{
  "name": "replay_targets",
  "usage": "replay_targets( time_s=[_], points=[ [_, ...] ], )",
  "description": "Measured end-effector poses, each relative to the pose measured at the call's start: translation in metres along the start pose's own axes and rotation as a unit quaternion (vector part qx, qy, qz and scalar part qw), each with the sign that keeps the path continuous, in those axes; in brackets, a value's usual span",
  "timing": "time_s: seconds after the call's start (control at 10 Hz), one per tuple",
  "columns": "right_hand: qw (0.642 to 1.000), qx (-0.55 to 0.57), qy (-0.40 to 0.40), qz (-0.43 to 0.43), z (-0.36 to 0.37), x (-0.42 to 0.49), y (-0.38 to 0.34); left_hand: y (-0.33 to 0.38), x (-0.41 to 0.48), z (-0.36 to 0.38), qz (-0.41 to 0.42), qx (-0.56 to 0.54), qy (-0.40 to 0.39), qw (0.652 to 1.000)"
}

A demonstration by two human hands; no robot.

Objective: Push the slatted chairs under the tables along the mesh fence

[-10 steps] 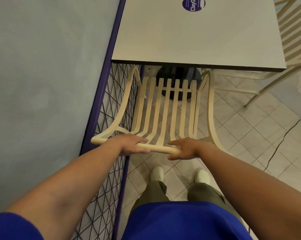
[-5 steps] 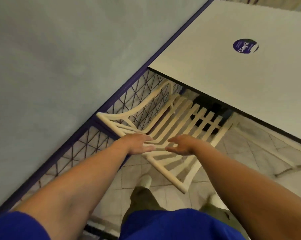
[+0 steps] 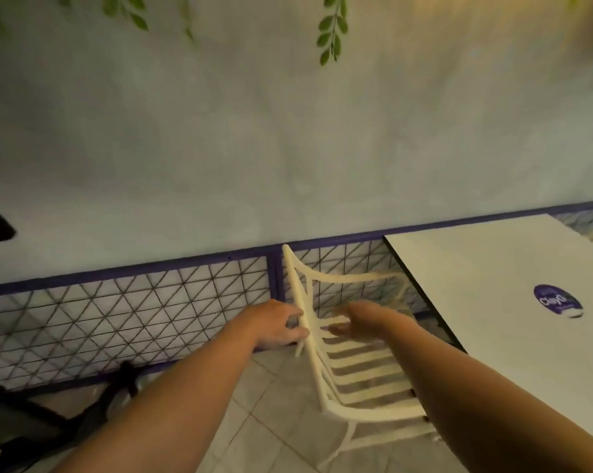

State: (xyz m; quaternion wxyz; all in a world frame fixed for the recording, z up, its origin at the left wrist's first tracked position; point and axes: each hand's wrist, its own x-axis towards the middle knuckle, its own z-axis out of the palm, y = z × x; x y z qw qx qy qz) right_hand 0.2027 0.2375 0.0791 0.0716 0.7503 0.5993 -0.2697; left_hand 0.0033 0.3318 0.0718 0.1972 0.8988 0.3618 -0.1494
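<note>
Left hand (image 3: pixel 277 323): sits at the chair's top back rail, fingertips and thumb bent against it. Motion blur, so whether it clamps the rail or only touches it can't be told.

Right hand (image 3: pixel 358 318): over the chair's seat slats, on the other side of the back rail from the left hand. Fingers loosely spread and holding nothing. It looks clear of the slats, but blur makes that uncertain.

Both forearms are bare and reach in from the bottom of the view; the right forearm crosses the chair's seat.

Slatted chair (image 3: pixel 356 367): cream, standing on the tile floor (image 3: pixel 271 421). The back rail runs from the fence toward the person, and one curved arm runs along the fence.

Table (image 3: pixel 493 268): white top directly to the chair's right, its edge meeting the seat side. How far the seat goes under is hidden by the right forearm. A round purple sticker (image 3: pixel 557 299) sits on the top.

Mesh fence (image 3: pixel 117 312): purple frame with diagonal wire, just behind the chair and extending left of it.

Pale wall (image 3: pixel 288 131) rises above the fence, with green leaves (image 3: pixel 332 29) hanging high over the chair.

Dark frame (image 3: pixel 83 414) is low on the floor, well left of the chair; too blurred to identify.
</note>
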Motion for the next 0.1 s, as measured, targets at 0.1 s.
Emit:
replay_targets(
  time_s=[0.1],
  points=[
    [0.999, -0.011, 0.038, -0.036, -0.0233, -0.0199, -0.0206, -0.0004, -0.0321, -0.0207, -0.011, -0.009, 0.051, 0.999]
  ],
)
